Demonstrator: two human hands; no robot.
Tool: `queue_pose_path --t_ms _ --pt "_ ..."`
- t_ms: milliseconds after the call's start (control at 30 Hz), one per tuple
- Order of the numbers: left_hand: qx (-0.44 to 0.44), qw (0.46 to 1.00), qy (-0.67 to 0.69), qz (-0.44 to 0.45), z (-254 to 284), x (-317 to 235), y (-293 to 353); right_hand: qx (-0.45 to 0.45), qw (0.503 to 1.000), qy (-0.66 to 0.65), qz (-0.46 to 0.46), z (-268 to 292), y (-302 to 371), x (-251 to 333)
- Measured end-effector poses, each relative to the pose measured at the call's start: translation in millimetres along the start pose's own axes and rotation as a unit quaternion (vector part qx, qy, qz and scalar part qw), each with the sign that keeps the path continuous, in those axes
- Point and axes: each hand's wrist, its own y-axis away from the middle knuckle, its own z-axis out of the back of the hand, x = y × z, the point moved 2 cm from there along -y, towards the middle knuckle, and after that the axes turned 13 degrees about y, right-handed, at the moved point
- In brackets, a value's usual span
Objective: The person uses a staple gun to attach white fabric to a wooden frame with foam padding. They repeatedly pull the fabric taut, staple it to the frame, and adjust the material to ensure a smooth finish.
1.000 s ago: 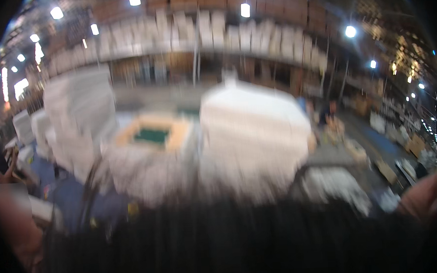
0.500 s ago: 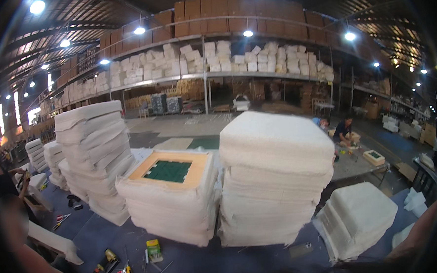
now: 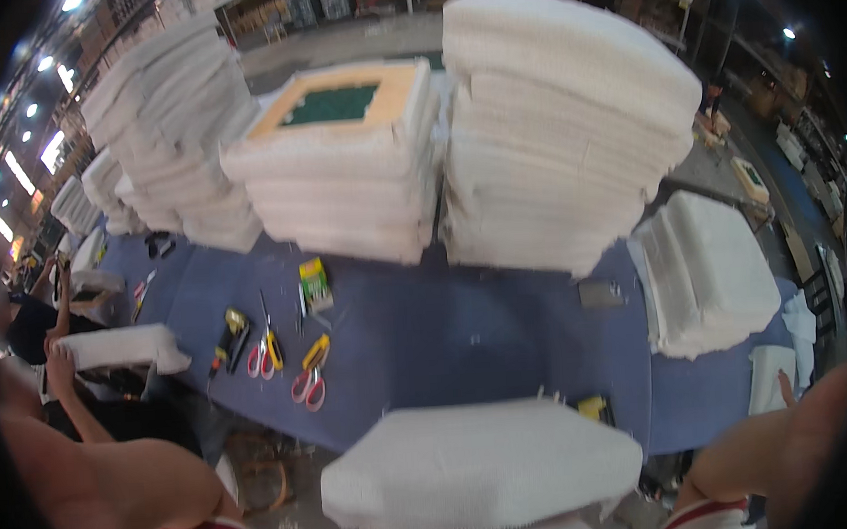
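Both my arms are bent and spread. My left arm (image 3: pixel 147 475) runs out at the lower left and my right arm (image 3: pixel 759 453) at the lower right; both hands are out of sight. Beside the right arm, a finger (image 3: pixel 786 387) shows against a white padded piece (image 3: pixel 768 381); I cannot tell whose it is. Between my arms, at the near table edge, sits a white fabric-covered cushion (image 3: pixel 482 458). Behind its right end is part of a yellow tool (image 3: pixel 596 410). Scissors with red-and-white handles (image 3: pixel 307 389) lie on the blue table (image 3: pixel 504 342), beside a yellow-handled screwdriver (image 3: pixel 317 351).
White padded stacks stand at the back: left (image 3: pixel 168 134), middle (image 3: pixel 343 187) and tall right (image 3: pixel 561 152). A wooden frame with a green centre (image 3: pixel 267 119) tops the middle one. A smaller stack (image 3: pixel 716 273) is at right. Left, a co-worker's hand (image 3: pixel 60 368) touches a white piece (image 3: pixel 121 347).
The view has tipped downward. More of the table and the cushion at its near edge now show, and the stacks sit higher in the picture. More of both my arms and sleeves is visible.
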Motion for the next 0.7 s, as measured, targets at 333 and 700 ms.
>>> queue_pose_path --t_ms 333,700 --pt "-0.005 0.829 0.403 0.387 -188.7 -24.3 165.9 0.234 0.867 -0.291 -0.329 -22.8 191.6 -69.7" --pt "-0.116 0.519 0.789 0.307 -262.8 -33.2 241.8 0.091 0.639 -0.631 -0.430 -120.1 190.0 -51.2"
